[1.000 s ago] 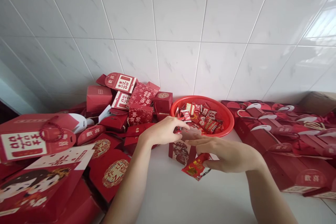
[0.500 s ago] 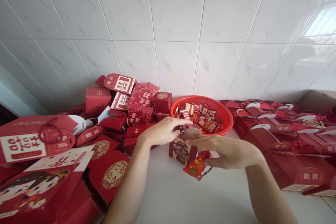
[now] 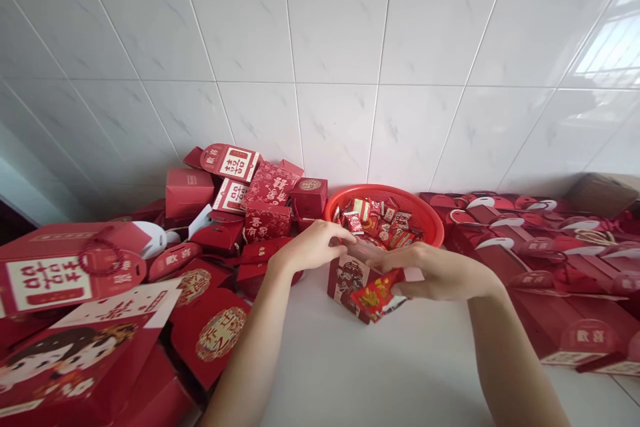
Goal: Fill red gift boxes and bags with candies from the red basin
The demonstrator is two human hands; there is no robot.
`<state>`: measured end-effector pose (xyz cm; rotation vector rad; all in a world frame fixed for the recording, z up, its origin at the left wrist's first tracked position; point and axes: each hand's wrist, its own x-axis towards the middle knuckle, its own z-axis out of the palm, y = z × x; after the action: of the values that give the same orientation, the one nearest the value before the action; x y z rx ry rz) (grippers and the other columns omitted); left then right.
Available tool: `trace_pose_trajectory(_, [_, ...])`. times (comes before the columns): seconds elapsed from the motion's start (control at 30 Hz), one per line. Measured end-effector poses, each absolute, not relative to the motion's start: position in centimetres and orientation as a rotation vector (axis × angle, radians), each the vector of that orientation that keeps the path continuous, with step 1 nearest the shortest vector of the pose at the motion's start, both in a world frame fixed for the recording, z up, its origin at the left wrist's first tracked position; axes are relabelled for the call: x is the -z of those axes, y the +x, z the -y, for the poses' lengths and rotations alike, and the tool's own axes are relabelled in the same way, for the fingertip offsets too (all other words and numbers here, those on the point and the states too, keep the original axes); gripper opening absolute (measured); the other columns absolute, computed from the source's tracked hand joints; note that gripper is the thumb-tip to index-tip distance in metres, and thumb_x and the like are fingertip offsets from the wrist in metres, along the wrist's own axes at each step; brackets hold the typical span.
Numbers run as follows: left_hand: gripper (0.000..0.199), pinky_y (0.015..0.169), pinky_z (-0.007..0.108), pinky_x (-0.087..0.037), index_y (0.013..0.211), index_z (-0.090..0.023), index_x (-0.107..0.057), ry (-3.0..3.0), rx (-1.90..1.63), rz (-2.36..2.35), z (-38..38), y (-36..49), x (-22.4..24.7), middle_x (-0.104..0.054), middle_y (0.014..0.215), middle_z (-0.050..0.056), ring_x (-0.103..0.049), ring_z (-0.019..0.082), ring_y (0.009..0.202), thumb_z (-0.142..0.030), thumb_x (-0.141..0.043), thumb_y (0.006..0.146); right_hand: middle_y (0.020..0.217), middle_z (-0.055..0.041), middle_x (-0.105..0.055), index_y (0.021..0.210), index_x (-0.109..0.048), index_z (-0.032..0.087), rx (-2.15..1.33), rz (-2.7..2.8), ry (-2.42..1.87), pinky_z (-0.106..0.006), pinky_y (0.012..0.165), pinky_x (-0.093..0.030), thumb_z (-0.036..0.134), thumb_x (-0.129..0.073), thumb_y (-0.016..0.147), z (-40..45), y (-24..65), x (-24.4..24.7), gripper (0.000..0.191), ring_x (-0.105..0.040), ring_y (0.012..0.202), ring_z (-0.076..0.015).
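A small dark red box with a printed picture stands on the white surface, its top open. My left hand is at the box's upper left edge, fingers curled over the opening; whatever they hold, if anything, is hidden. My right hand pinches a shiny red and yellow packet between thumb and fingers, in front of the box's right side. Its other fingers reach over the box's top. Just behind, a red plastic basket holds many small wrapped packets.
Red printed boxes lie heaped on the left, some stacked up to the tiled wall. On the right stand rows of closed red boxes with a cardboard box behind them. White tabletop shows between my forearms.
The red and yellow packet has moved up a little with my right hand, closer against the box. My left fingers have drawn back slightly, and the small box has turned and shifted slightly right.
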<state>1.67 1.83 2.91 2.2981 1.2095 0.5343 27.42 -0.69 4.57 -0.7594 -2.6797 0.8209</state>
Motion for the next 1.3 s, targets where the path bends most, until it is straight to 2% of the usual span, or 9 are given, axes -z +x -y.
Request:
trace_pose_trajectory(0.13, [0.033,0.086,0.029,-0.052,0.115,-0.019,-0.072,2.19,-0.496,-1.235,-2.1,1.5,-2.8,-0.076,0.116,0.007,-0.07,0.023,0.102,-0.021,-0.065,0.083,0.097,-0.0076,-0.074,0.108,-0.073,0.017,-0.902,2.272,-0.864,-0.03,0.074,-0.055,0.04,-0.062,0.091,-0.1,28.1,-4.5,0.031,-0.067,0.085,-0.021])
trace_pose_trajectory(0.3, [0.049,0.08,0.03,-0.051,0.126,-0.018,-0.064,2.09,-0.416,-1.216,-2.2,1.0,-2.8,-0.078,0.094,0.005,-0.071,0.023,0.091,-0.029,-0.071,0.079,0.086,-0.0067,-0.072,0.093,-0.076,0.018,-0.979,1.866,-0.921,-0.032,0.067,-0.055,0.049,-0.07,0.084,-0.6,27.0,-4.1,0.033,-0.066,0.079,-0.0219])
trace_pose_trajectory(0.47, [0.079,0.077,0.031,-0.051,0.143,-0.015,-0.049,2.0,-0.385,-1.284,-2.9,0.3,-2.0,-0.074,0.104,0.009,-0.07,0.024,0.092,-0.041,-0.077,0.073,0.082,-0.0044,-0.07,0.084,-0.072,0.017,-1.17,1.793,-0.923,-0.034,0.068,-0.057,0.046,-0.074,0.079,-1.0,25.4,-3.1,0.03,-0.068,0.075,-0.0215])
trace_pose_trajectory(0.63, [0.083,0.082,0.034,-0.05,0.144,-0.015,-0.048,1.994,-0.399,-1.271,-3.1,0.0,-1.8,-0.068,0.124,0.014,-0.067,0.026,0.099,-0.039,-0.079,0.071,0.079,-0.0015,-0.065,0.084,-0.064,0.017,-1.001,1.942,-1.057,-0.028,0.06,-0.052,0.03,-0.064,0.082,-0.7,24.2,-2.1,0.012,-0.067,0.07,-0.019])
trace_pose_trajectory(0.8, [0.071,0.089,0.033,-0.049,0.14,-0.025,-0.055,2.039,-0.41,-1.16,-2.8,0.1,-2.4,-0.061,0.139,0.007,-0.066,0.021,0.099,-0.035,-0.078,0.073,0.074,0.0011,-0.066,0.105,-0.069,0.021,-0.678,2.225,-1.195,-0.023,0.052,-0.038,0.017,-0.057,0.081,0.1,23.7,-2.0,0.028,-0.054,0.059,-0.0127])
trace_pose_trajectory(1.03, [0.069,0.089,0.034,-0.05,0.138,-0.025,-0.057,2.024,-0.439,-1.134,-2.8,0.2,-2.4,-0.062,0.138,0.007,-0.065,0.023,0.101,-0.032,-0.078,0.073,0.086,-0.0015,-0.073,0.122,-0.068,0.026,-0.627,2.298,-1.213,-0.027,0.066,-0.044,0.017,-0.051,0.085,0.7,22.4,-1.9,0.041,-0.061,0.069,-0.0165])
trace_pose_trajectory(1.13, [0.067,0.087,0.033,-0.05,0.137,-0.024,-0.057,2.035,-0.424,-1.134,-2.9,0.2,-2.4,-0.063,0.135,0.007,-0.065,0.022,0.099,-0.032,-0.077,0.074,0.069,-0.0001,-0.065,0.086,-0.071,0.022,-0.562,2.367,-1.251,-0.025,0.058,-0.037,0.018,-0.051,0.086,0.9,22.0,-1.7,0.02,-0.056,0.061,-0.0152])
trace_pose_trajectory(1.2, [0.067,0.086,0.033,-0.05,0.137,-0.024,-0.057,2.033,-0.418,-1.132,-3.0,0.1,-2.4,-0.064,0.134,0.008,-0.065,0.021,0.098,-0.032,-0.077,0.074,0.057,0.0014,-0.052,0.061,-0.054,0.02,-0.532,2.416,-1.246,-0.026,0.053,-0.03,0.015,-0.048,0.085,0.9,22.0,-1.7,0.026,-0.047,0.055,-0.0134])
trace_pose_trajectory(1.3, [0.067,0.087,0.033,-0.05,0.137,-0.023,-0.057,2.029,-0.42,-1.125,-3.1,0.1,-2.3,-0.065,0.132,0.008,-0.065,0.021,0.098,-0.033,-0.077,0.074,0.052,0.0026,-0.036,0.054,-0.032,0.02,-0.515,2.437,-1.252,-0.027,0.051,-0.023,0.008,-0.045,0.082,1.0,21.9,-1.8,0.032,-0.035,0.051,-0.0119])
